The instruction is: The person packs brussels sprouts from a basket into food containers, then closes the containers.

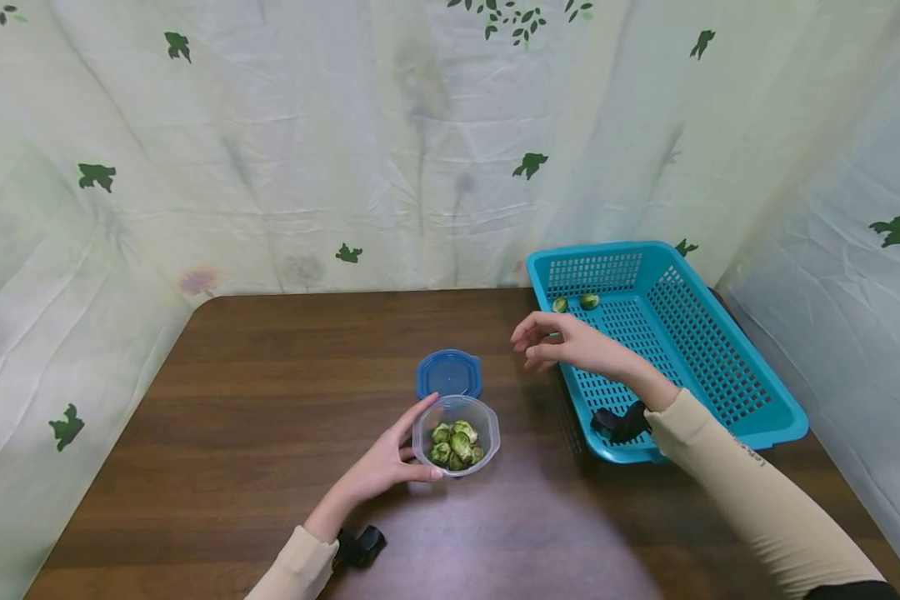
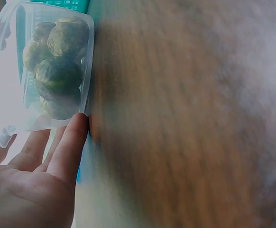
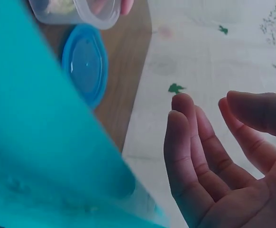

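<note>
A clear plastic container (image 1: 494, 433) stands on the table with several Brussels sprouts (image 1: 461, 444) inside. My left hand (image 1: 375, 468) holds it from the left side, thumb at the near side and a finger along the far rim. In the left wrist view, fingertips touch the wall of the container. My right hand (image 1: 576, 343) hovers over the left edge of the blue basket (image 1: 750, 375), its fingers loosely bent and holding nothing, as the right wrist view (image 3: 233, 175) confirms. Two Brussels sprouts (image 1: 589, 301) lie in the basket's far left corner.
A blue lid (image 1: 450, 373) lies on the brown table (image 1: 285, 375) just behind the container. The basket stands at the right, by the pale curtain (image 1: 345, 150) that hangs around the back and sides. Black wrist cameras (image 1: 360, 547) sit on both wrists.
</note>
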### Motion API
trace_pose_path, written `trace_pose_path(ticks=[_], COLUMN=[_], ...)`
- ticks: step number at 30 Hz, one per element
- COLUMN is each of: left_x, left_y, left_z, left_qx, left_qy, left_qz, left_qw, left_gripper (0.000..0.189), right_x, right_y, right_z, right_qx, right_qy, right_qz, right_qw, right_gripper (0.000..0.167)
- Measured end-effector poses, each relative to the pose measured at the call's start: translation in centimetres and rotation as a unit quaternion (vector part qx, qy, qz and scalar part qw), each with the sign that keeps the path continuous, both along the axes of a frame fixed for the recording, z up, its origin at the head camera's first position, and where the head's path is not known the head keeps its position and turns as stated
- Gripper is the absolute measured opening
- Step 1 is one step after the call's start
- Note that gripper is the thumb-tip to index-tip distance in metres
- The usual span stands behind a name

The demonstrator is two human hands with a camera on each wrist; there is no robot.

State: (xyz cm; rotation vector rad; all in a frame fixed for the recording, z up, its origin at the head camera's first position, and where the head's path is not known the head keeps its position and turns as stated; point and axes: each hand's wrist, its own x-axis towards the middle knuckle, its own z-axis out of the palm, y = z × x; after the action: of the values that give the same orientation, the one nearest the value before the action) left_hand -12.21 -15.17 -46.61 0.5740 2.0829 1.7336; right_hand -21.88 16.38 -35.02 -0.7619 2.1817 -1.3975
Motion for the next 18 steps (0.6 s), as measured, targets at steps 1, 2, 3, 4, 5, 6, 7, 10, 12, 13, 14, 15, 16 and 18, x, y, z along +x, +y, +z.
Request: trace_pose_path(ticks=[1, 2, 3, 4, 5, 6, 7, 10, 12, 13, 14, 15, 16, 18], left_x=[0.0, 0.0, 0.0, 0.0, 0.0, 0.0, 0.0, 0.0, 0.0, 0.0, 0.0, 0.0, 0.0, 0.0], left_y=[0.0, 0.0, 0.0, 0.0, 0.0, 0.0, 0.0, -0.1, -0.1, -0.1, -0.1, -0.1, -0.1, -0.1], left_z=[0.0, 0.0, 0.0, 0.0, 0.0, -0.1, -0.1, -0.1, -0.2, -0.2, -0.2, -0.2, -0.2, -0.1], left_qx=[0.000, 0.000, 0.001, 0.001, 0.001, 0.001, 0.001, 0.000, 0.000, 0.000, 0.000, 0.000, 0.000, 0.001], left_qy=[0.000, 0.000, 0.000, 0.001, 0.000, 0.000, 0.000, 0.001, 0.001, 0.000, 0.000, -0.001, -0.001, -0.002], left_qz=[0.000, 0.000, 0.000, 0.000, 0.000, 0.000, 0.000, 0.000, -0.001, -0.001, -0.001, -0.002, -0.002, -0.001], left_qw=[1.0000, 1.0000, 1.0000, 1.0000, 1.0000, 1.0000, 1.0000, 1.0000, 1.0000, 1.0000, 1.0000, 1.0000, 1.0000, 1.0000], left_gripper=[0.096, 0.096, 0.096, 0.095, 0.095, 0.095, 0.095, 0.095, 0.095, 0.095, 0.095, 0.095, 0.095, 0.095], right_x=[-0.1, -0.3, -0.4, -0.5, -0.6, -0.7, -0.8, -1.2, -1.4, -1.6, -1.7, -1.8, -1.9, -2.3], right_y=[0.2, 0.3, 0.5, 0.6, 0.8, 0.9, 1.1, 1.6, 1.9, 2.1, 2.4, 2.6, 2.8, 3.3], right_z=[-0.1, -0.1, -0.2, -0.2, -0.3, -0.3, -0.3, -0.5, -0.6, -0.7, -0.7, -0.8, -0.9, -1.0], right_qx=[0.000, -0.004, -0.007, -0.009, -0.010, -0.010, -0.011, -0.014, -0.020, -0.023, -0.025, -0.027, -0.030, -0.032], right_qy=[0.003, 0.004, 0.005, 0.007, 0.009, 0.009, 0.009, 0.010, 0.008, 0.008, 0.007, 0.006, 0.005, 0.002], right_qz=[-0.003, -0.006, -0.009, -0.013, -0.016, -0.022, -0.027, -0.043, -0.054, -0.059, -0.064, -0.070, -0.076, -0.088], right_qw=[1.0000, 1.0000, 0.9999, 0.9999, 0.9998, 0.9997, 0.9995, 0.9989, 0.9983, 0.9980, 0.9976, 0.9972, 0.9966, 0.9956], right_gripper=[0.021, 0.021, 0.021, 0.021, 0.021, 0.021, 0.020, 0.020, 0.020, 0.020, 0.021, 0.022, 0.023, 0.026])
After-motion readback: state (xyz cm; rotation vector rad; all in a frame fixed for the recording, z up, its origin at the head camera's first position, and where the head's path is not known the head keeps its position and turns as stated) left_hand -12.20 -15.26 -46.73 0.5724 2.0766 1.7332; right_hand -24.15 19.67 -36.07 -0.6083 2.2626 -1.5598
